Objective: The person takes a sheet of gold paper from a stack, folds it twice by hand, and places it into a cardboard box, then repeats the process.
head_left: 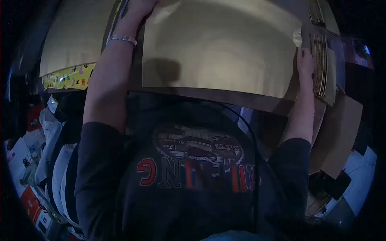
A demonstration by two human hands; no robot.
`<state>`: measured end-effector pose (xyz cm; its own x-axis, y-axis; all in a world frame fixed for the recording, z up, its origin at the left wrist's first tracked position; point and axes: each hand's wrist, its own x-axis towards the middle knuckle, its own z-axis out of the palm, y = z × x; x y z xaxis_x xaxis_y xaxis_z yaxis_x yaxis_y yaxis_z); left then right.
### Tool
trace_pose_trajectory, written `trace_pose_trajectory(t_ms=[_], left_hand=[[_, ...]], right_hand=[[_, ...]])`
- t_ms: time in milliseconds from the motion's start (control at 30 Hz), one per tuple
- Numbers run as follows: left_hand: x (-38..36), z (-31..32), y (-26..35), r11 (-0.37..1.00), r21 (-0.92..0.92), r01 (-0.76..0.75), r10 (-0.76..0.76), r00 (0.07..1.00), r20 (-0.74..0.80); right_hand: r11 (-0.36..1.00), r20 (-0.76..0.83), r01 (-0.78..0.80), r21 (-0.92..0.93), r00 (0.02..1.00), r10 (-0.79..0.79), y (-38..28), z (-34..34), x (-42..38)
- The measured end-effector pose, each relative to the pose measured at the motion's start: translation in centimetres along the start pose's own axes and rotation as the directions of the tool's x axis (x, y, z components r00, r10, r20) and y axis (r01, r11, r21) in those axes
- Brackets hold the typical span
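A large tan paper sheet (217, 52) lies flat on the table in front of me, with a small crumpled bit at its right edge. At the sheet's upper left corner is my left hand (140, 6), partly cut off by the top of the view; its fingers are mostly hidden. My right hand (305, 62) is at the sheet's right edge, just below the crumpled bit, with its fingers closed on the edge. A bracelet sits on my left wrist.
Another tan sheet (72, 36) lies at the left over a yellow patterned package (70, 78). Folded cardboard (321, 68) stands stacked at the right, beside a cardboard box flap (339, 132). A dark cable crosses my shirt. Bags (60, 172) are at the lower left.
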<state>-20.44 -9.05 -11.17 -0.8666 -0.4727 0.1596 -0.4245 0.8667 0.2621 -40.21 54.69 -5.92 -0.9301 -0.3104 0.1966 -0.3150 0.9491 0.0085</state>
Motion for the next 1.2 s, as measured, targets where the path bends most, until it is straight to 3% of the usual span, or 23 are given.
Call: trace_pose_trajectory(t_ms=[133,233,300,533,1200], left_hand=[[-0.8,-1.1,2.0,0.998,0.03,0.058,-0.057,0.998,-0.034],[-2.5,-2.8,4.2,0.993,0.045,0.11,-0.107,0.992,-0.069],[-2.8,-3.5,5.4,0.988,0.055,0.142,-0.137,0.986,-0.093],[-4.5,-5.8,7.7,0.97,0.082,0.227,-0.212,0.964,-0.162],[-6.6,-9.1,9.8,0.96,0.081,0.268,-0.244,0.942,-0.23]], right_hand=[[0.998,0.012,0.014,0.066,1.0,-0.015,-0.3,-0.3,0.0],[0.998,-0.004,0.047,0.046,0.999,-0.047,0.1,0.0,0.1],[0.998,0.048,-0.041,0.054,0.998,0.038,0.1,0.0,0.2],[1.0,0.032,-0.001,0.001,0.999,0.001,0.9,0.6,0.6],[0.999,0.024,0.001,0.032,1.0,-0.002,0.9,0.5,0.4]])
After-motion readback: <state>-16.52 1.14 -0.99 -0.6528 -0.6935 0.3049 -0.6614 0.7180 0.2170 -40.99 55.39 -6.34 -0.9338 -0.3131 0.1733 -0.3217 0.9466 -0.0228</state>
